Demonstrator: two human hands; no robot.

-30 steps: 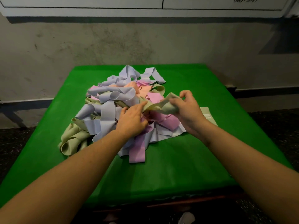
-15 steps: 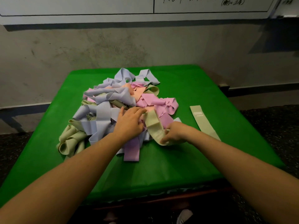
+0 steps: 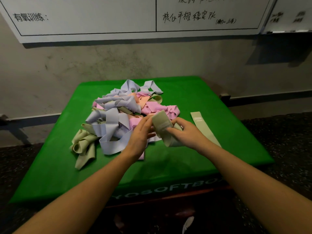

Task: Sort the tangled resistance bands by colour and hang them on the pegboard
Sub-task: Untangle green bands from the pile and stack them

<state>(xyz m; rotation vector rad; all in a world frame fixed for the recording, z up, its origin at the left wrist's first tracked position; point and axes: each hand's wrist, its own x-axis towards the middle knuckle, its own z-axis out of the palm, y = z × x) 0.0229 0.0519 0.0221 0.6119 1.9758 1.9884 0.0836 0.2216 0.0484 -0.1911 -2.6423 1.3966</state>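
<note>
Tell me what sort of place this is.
Probably a gym or fitness studio: a heap of resistance bands lies on a green-covered table, and a wall whiteboard carries handwritten notes. The floor is dark and speckled.

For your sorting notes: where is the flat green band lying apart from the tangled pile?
In the head view, the flat green band lies on the green table, right of the pile, beside the right hand.

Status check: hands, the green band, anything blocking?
Right hand grips green band; left hand open, touching it. Band clear of pile. One green band lies flat, right. Nothing blocking.
</note>
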